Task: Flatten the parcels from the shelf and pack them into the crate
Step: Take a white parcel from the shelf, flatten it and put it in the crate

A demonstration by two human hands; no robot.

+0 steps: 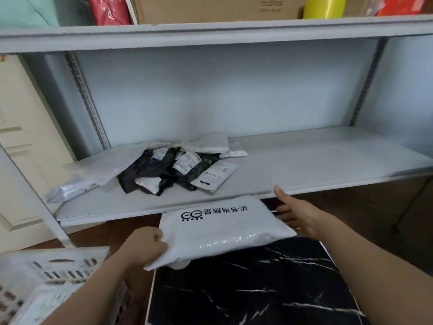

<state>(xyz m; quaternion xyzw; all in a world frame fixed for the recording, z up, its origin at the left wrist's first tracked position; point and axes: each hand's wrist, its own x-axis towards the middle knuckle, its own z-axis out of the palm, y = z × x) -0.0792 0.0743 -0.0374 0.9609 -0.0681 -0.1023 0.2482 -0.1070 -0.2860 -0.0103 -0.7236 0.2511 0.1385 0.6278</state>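
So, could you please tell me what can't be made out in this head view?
- Crate: blurred and cut off at the lower left edge; its contents are unclear.
- Right hand: its fingers are behind the white parcel, so its grip is unclear.
- Parcel pile on the shelf: labels too small to read; overlap hides the count.

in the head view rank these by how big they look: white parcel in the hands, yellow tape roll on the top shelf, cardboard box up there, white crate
1. cardboard box, though cut off by the frame
2. white parcel
3. white crate, partly out of frame and close to the camera, so its place against the parcel is unsure
4. yellow tape roll
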